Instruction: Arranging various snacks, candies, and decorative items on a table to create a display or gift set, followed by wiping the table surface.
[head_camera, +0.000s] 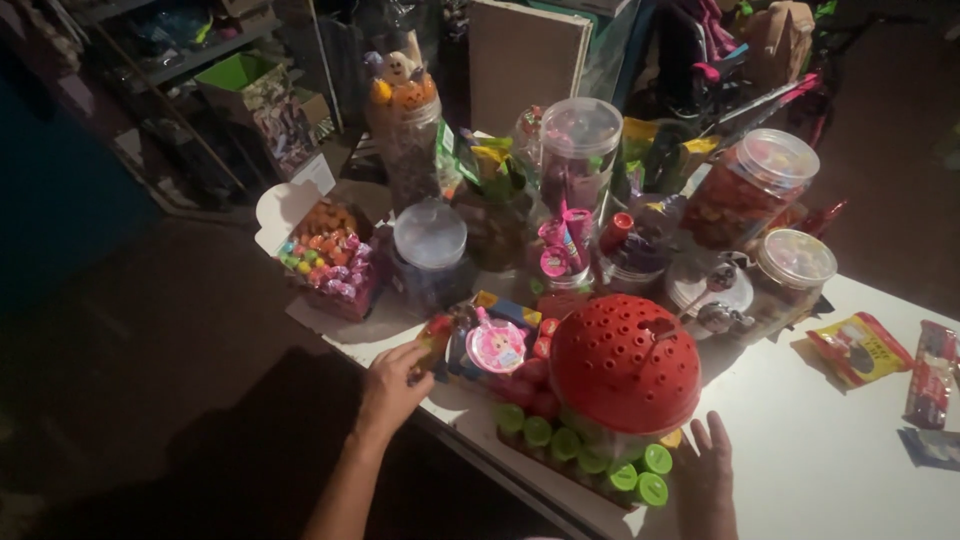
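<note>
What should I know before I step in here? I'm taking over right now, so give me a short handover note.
Left hand: at the table's near edge, fingers pinching a small colourful packet.
Right hand: open, flat on the white table, holding nothing, beside the green-capped bottles.
The red perforated dome sits over the box of bottles. Clear lidded candy jars stand behind; an open box of wrapped sweets is at the left.
What is done or left cannot be told from this view.

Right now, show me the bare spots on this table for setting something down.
Bare white table lies between the right hand, the red perforated dome and the yellow snack packet. Behind the dome, the lidded jars stand crowded; near the left hand, toys fill the edge.
</note>
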